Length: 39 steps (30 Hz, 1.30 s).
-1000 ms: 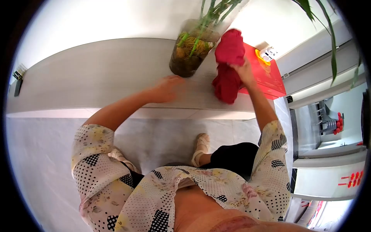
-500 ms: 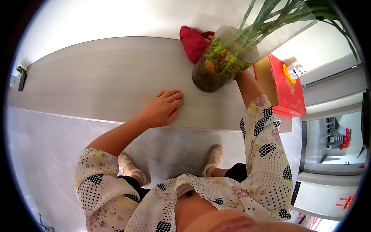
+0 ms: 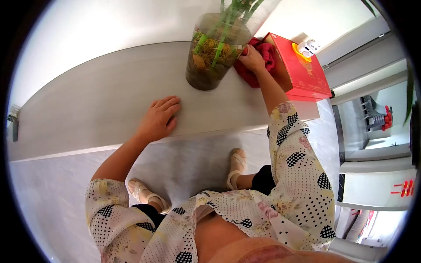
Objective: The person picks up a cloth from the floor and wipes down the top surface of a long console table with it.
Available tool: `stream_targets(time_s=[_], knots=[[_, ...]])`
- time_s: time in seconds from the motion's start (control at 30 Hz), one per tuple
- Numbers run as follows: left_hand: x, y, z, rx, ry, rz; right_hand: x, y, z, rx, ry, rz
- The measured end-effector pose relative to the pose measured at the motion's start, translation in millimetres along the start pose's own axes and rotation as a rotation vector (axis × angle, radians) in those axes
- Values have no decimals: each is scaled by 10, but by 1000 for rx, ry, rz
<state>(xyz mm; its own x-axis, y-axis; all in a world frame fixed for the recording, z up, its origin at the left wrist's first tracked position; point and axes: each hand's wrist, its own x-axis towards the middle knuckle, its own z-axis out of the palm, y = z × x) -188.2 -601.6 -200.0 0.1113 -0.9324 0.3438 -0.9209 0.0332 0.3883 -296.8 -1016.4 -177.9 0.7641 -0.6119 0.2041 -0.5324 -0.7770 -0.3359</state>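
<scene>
Right hand gripping cloth, just right of vase; left hand laid flat, wide, on worktop, left of vase.

A glossy red rectangular box bears a shallow yellow dish; on the dish sits a small white figurine with dark markings; far right, round red objects, too small to identify, cluster beside grey furniture; a pale grey, glossy floor spreads below.
</scene>
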Motion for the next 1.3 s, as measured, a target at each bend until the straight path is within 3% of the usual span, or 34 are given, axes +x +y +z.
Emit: stream_targets(time_s=[0.13,0.27,0.57,0.63,0.67,0.7,0.77,0.83,0.87,0.93,1.03,1.13,1.23,1.3], knots=[[22,-50,2,13,4,10,-199,-146,-37,-194,-15,245],[23,-122,55,42,-27,6,-590,-254,-136,-196,-99,246],[127,-455,382,38,100,148,-1712,-192,-200,-99,-45,-146],[132,-301,258,20,23,64,-1935,-322,-235,-168,-95,-239],[97,-273,305,41,93,59,-2074,-328,-184,-164,-19,-337],[43,-270,367,68,161,56,-2184,-446,-195,-120,-43,-427],[92,-229,399,43,87,-34,-2328,-736,-205,-87,-47,-613],[-3,-68,374,6,226,-59,-2401,-1041,-144,-77,-61,-717],[3,-133,382,-16,40,-12,-2398,-1162,-81,-120,-62,-758],[-115,-177,462,42,55,-15,-2353,-1418,99,-86,8,-830],[-361,-13,197,-254,50,-211,-2277,-1735,342,-37,58,-906],[-747,-52,68,-351,189,-471,-2263,-2008,521,-27,116,-962],[-952,255,-71,-548,181,-734,-2300,-2083,645,-29,149,-996],[-993,304,81,-312,307,-522,-2339,-2048,672,-45,165,-1022]])
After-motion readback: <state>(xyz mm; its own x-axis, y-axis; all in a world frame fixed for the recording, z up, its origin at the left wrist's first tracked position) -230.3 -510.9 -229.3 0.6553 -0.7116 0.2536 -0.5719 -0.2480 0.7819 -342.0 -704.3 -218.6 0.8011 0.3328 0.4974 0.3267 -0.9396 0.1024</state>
